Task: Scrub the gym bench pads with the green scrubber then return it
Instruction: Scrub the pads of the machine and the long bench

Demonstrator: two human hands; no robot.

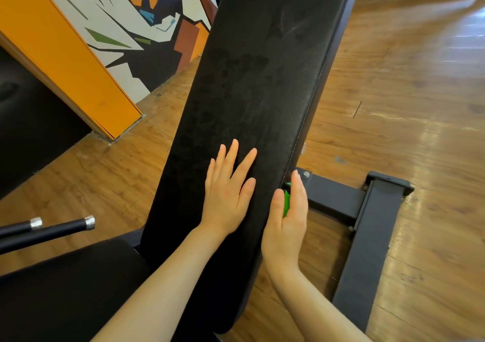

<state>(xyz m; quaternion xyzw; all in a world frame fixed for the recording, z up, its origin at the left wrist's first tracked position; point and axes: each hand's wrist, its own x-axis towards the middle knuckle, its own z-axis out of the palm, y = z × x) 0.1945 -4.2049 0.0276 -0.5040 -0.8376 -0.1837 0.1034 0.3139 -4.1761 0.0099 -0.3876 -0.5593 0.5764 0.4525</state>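
Long black back pad [262,84], tilted and running from the near edge up toward the painted wall [147,26]. Darker damp-looking patches across its middle. Left hand [227,189] laid flat on the pad's lower part, palm down, fingers [231,155] straight and slightly spread, holding nothing. Right hand [287,215] turned on edge against the pad's right side, near the stitched seam. Green scrubber [286,202] sandwiched between thumb and the other fingers of that hand, pressed to the pad's side edge (only a thin green strip showing, the rest hidden by the palm). Those fingers straight and held together, thumb alongside, pinching the scrubber rather than wrapped round it. Second black pad [65,289], the seat, at the lower left, just beside the back pad's near end. Dark metal frame [367,236] on the wooden floor [406,92] to the right, below the right hand. Two black bars with silver ends [52,227] at the left edge. Orange panel [60,53] leaning along the wall at the upper left.
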